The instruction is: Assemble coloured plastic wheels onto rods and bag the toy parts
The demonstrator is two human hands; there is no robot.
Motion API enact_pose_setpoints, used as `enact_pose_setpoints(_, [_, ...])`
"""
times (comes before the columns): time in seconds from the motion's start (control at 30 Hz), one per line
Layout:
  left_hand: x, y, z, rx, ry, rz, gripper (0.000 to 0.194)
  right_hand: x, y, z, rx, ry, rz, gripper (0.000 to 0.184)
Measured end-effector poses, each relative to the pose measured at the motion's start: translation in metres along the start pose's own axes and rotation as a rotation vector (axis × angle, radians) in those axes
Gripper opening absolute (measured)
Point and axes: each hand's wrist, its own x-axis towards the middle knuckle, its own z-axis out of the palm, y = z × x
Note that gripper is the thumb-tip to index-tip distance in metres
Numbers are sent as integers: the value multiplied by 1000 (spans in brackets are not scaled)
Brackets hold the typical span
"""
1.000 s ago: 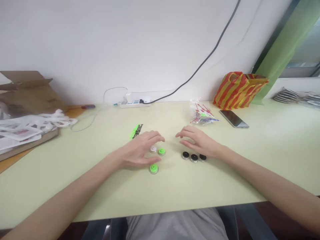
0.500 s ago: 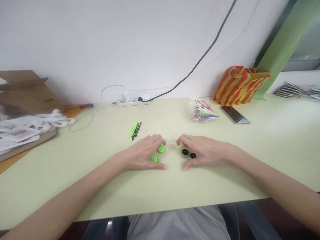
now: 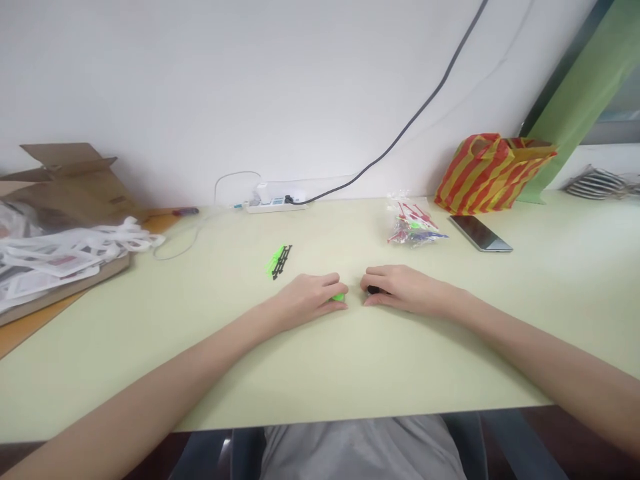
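White wall (image 3: 250,87) fills the background, pale green table (image 3: 300,373) runs along it up to my lap. Green curtain (image 3: 575,110) hangs far right. Cardboard box (image 3: 83,183), flaps up, stands at the left end, heap of white strappy material (image 3: 75,245) in front of it. Red-and-yellow striped bag (image 3: 493,177) stands back right. Black cable (image 3: 415,117) slants down across the wall to a white power strip (image 3: 275,209) at the table's back. My left hand (image 3: 313,297) and right hand (image 3: 395,288) face each other mid-table, near, not touching, both low, fingers and thumbs curled in. Clear packet (image 3: 414,225) with red, blue and green bits lies beyond my right hand; phone (image 3: 481,233) lies flat right of it, just in front of the striped bag. Green strips (image 3: 273,262) and black strips (image 3: 283,262) lie together beyond my left hand. Smallest: green piece (image 3: 339,297), left hand closed round it, part of its top showing; black piece (image 3: 373,290), right hand closed round it, partly hidden. Can't tell whether either hand covers more
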Motion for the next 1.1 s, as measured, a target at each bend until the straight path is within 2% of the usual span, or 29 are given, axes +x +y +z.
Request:
enact_pose_setpoints(0.13, [1,4,-2,-65,32,-33,41,-2,-4,0,9,34,-17,36])
enact_pose_setpoints(0.23, [-3,-11,-8,-140,137,-138,42,-4,-3,-1,7,83,-2,38])
enact_pose_setpoints(0.27, [-7,-21,-11,-134,194,-212,39,-5,-2,-1,-9,114,-3,39])
enact_pose_setpoints(0.37, [-24,-67,-22,27,374,-559,30,-4,1,0,-78,225,-16,37])
enact_pose_setpoints(0.43, [-38,-98,-28,118,331,-719,27,-2,0,3,-117,282,-32,36])
enact_pose_setpoints(0.5, [-49,-121,-30,129,199,-823,27,0,-7,6,-137,304,-65,36])
enact_pose_setpoints(0.6, [-54,-135,-25,128,139,-831,33,5,-23,13,-171,273,-127,38])
enact_pose_setpoints(0.73, [-50,-133,-19,127,114,-788,31,10,-36,19,-260,219,-157,38])
enact_pose_setpoints(0.87, [-52,-133,-22,104,109,-757,25,10,-28,19,-323,226,-96,38])
enact_pose_setpoints(1.1, [-57,-135,-25,69,100,-759,30,8,-13,16,-325,258,-17,41])
